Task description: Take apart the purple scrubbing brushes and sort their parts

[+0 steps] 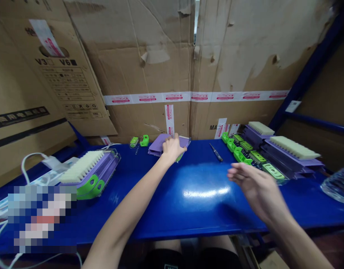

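My left hand (172, 148) reaches to the back of the table, its fingers closed over a purple plastic housing (156, 144) with a clear edge and a bit of green under the palm. Left of it lie a green plastic clip (144, 140), a small clear-and-green block (134, 141) and a thin spring (137, 150). My right hand (254, 185) hovers over the right side, slightly blurred, fingers stretched out and nothing visible in them. Just beyond it are a row of green clips (239, 155) and several green-and-clear blocks (257, 156). A dark screwdriver (216, 152) lies between the hands.
Purple housings with cream bristle pads (295, 147) stand at the right. Another purple-and-green brush unit (90, 172) sits at the left, near white cables (31, 155). A clear plastic bottle (338, 185) lies far right. Cardboard (146, 67) walls the back of the blue table (160, 209).
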Available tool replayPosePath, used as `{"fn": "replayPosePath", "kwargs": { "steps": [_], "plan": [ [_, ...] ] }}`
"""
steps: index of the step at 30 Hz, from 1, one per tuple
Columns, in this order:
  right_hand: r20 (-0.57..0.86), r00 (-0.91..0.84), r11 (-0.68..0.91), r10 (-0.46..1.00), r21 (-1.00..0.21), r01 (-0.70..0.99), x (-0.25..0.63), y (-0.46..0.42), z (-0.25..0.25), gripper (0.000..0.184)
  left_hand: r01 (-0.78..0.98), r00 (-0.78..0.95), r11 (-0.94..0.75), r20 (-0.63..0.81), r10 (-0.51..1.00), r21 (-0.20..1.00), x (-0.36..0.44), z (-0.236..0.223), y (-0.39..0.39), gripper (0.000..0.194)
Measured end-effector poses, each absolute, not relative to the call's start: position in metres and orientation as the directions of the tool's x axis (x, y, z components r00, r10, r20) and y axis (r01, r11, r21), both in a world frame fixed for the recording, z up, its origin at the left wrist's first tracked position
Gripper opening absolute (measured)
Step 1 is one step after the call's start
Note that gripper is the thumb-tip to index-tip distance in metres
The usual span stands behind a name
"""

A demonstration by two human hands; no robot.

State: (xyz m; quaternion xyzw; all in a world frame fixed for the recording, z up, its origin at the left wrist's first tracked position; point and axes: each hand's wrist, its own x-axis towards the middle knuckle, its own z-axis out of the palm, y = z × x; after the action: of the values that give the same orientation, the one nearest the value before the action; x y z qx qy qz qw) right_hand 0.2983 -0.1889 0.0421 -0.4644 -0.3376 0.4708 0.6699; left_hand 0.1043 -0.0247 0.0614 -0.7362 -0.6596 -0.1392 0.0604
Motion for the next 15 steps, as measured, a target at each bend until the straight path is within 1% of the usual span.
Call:
{"fn": "replayPosePath", "kwargs": {
  "steps": [3, 4, 5, 7, 10, 13, 15],
  "plan": [
    [-0.265, 0.171, -0.160, 0.949, -0.873, -0.460, 0.289, -0.167, 0.026, 0.013, 0.991, 0.081, -0.109, 0.284, 0.956, 0.083, 0.104, 0.061, -0.026, 0.065],
    [-0.328, 0.124, -0.232, 0.937, -0.845, -0.481, 0.287, -0.160, 0.021, 0.012, 0.991, 0.082, -0.109, 0.281, 0.956, 0.083, 0.103, 0.061, -0.026, 0.065],
    [-0.356, 0.093, -0.270, 0.930, -0.832, -0.485, 0.286, -0.156, 0.016, 0.013, 0.990, 0.082, -0.110, 0.279, 0.957, 0.084, 0.103, 0.061, -0.027, 0.065],
    [-0.361, 0.058, -0.295, 0.931, -0.835, -0.464, 0.285, -0.151, 0.011, 0.017, 0.990, 0.084, -0.112, 0.275, 0.958, 0.086, 0.102, 0.061, -0.028, 0.065],
    [-0.324, 0.025, -0.287, 0.946, -0.870, -0.401, 0.288, -0.150, 0.008, 0.023, 0.990, 0.084, -0.111, 0.280, 0.956, 0.084, 0.101, 0.062, -0.028, 0.066],
    [-0.299, 0.001, -0.280, 0.954, -0.895, -0.348, 0.289, -0.151, 0.009, 0.026, 0.991, 0.085, -0.111, 0.279, 0.957, 0.078, 0.102, 0.062, -0.028, 0.064],
    [-0.298, -0.006, -0.282, 0.955, -0.896, -0.342, 0.289, -0.152, 0.010, 0.026, 0.991, 0.086, -0.111, 0.278, 0.957, 0.077, 0.102, 0.061, -0.028, 0.063]
  ]
}}
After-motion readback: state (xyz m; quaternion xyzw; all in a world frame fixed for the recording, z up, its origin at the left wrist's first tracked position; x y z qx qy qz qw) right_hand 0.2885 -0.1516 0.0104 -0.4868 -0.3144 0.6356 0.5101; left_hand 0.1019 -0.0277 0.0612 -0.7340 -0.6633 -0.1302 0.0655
